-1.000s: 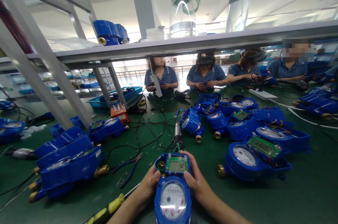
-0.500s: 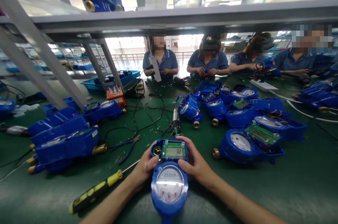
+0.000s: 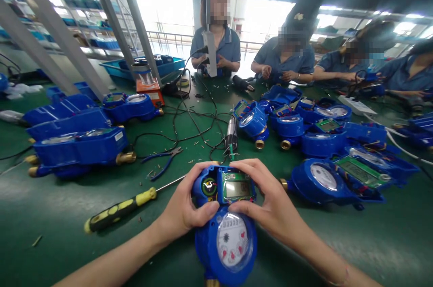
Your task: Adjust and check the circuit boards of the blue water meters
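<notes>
A blue water meter with a round white dial is held up at the bottom centre. Its upper housing is uncovered, showing a green circuit board with a grey display and a round compartment with wires. My left hand grips the housing's left side, thumb on the front. On the right side my right hand is wrapped round the same housing, its thumb below the display. A yellow and black screwdriver lies left of my left hand, and blue-handled cutters lie beyond it.
Several blue meters crowd the right side, and more lie left. A power screwdriver and black cables are ahead. A blue tray and metal posts stand behind. Several people in blue shirts sit across the table.
The view has shifted downward and somewhat left. The held meter is nearer and tilted, its dial turned toward the right. Both hands keep their hold.
</notes>
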